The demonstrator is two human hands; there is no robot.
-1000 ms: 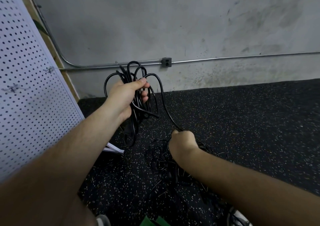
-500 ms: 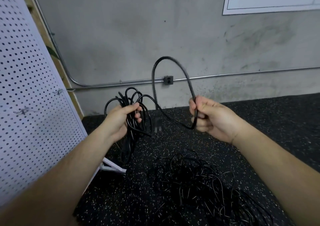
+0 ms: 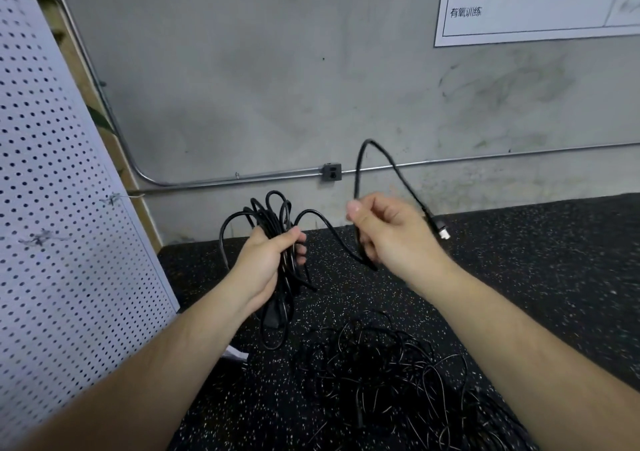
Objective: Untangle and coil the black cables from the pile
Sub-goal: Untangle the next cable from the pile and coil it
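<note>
Head-worn camera looks forward and down toward the wall (image 3: 277,69).

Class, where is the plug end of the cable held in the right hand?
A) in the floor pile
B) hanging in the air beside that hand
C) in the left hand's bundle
B: the plug dangles from the loop of cable that the right hand pinches, above the floor.

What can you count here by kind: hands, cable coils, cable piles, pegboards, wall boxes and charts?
Hands: 2, left and right
Coil: 1, gripped by the left, its tail pinched by the right
Pile: 1, on the floor
Pegboard: 1
Wall box: 1
Chart: 1
Total: 7
</note>
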